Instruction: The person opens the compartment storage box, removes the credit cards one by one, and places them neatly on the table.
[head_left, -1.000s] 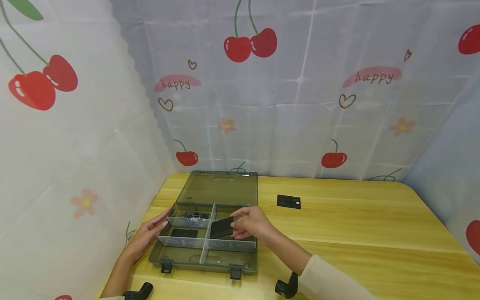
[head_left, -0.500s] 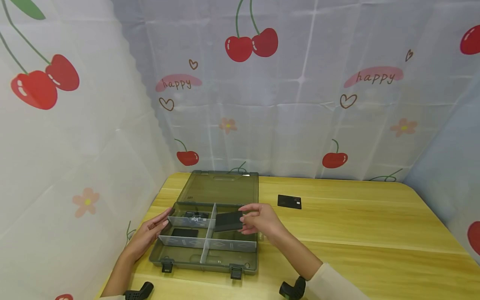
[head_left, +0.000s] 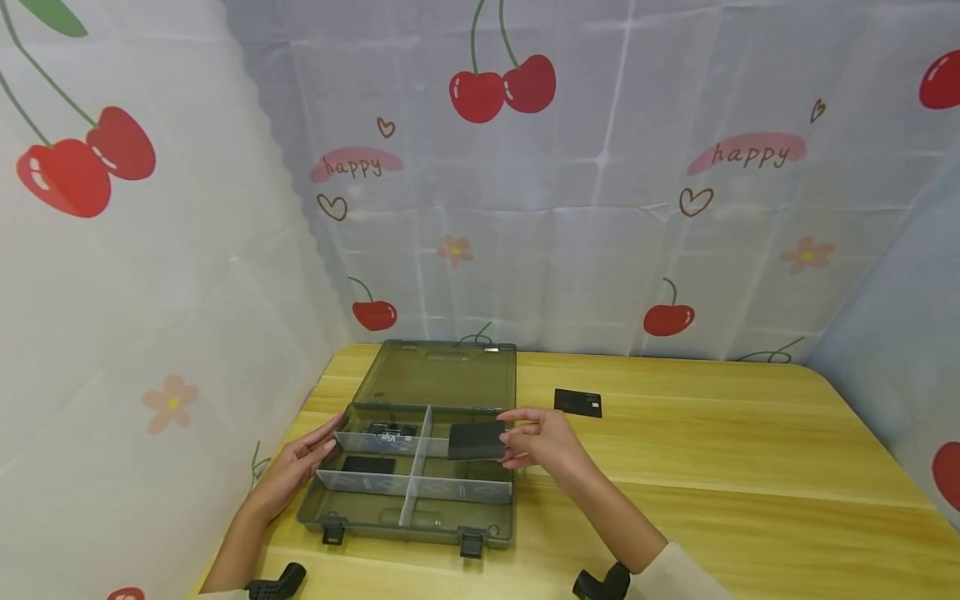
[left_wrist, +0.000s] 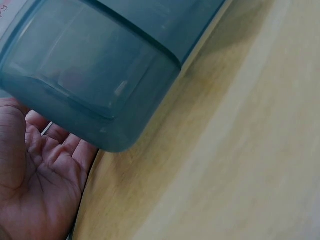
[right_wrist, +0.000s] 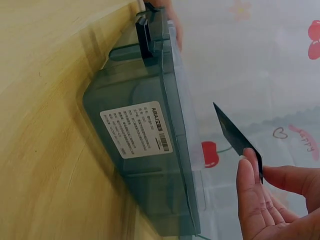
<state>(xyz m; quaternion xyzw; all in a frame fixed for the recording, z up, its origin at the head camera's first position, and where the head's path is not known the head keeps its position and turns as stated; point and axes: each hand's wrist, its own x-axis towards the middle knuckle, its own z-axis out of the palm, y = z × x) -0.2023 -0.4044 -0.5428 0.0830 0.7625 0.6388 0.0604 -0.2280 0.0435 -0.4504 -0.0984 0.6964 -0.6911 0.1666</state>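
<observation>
My right hand (head_left: 546, 443) pinches a dark card (head_left: 477, 440) between thumb and fingers, above the right side of an open compartment box (head_left: 407, 535). In the right wrist view the card (right_wrist: 235, 132) appears nearly edge-on, raised above the box rim. My left hand (head_left: 294, 467) rests against the box's left wall with its fingers extended; in the left wrist view its palm (left_wrist: 45, 200) faces up beside the smoky plastic. One black card (head_left: 369, 466) lies in the middle-left compartment. The back-left compartment holds dark items, and "Vip" lettering (head_left: 390, 437) shows there.
Another black card (head_left: 577, 403) lies on the wooden table (head_left: 712, 467) to the right of the box. The box lid (head_left: 442, 377) is folded back toward the cherry-patterned curtain (head_left: 525, 275). Two latches (head_left: 471, 545) hang at the box's front.
My right hand has moved rightward with the dark card, from the middle divider toward the box's right edge. The left hand stays at the box's left wall.
</observation>
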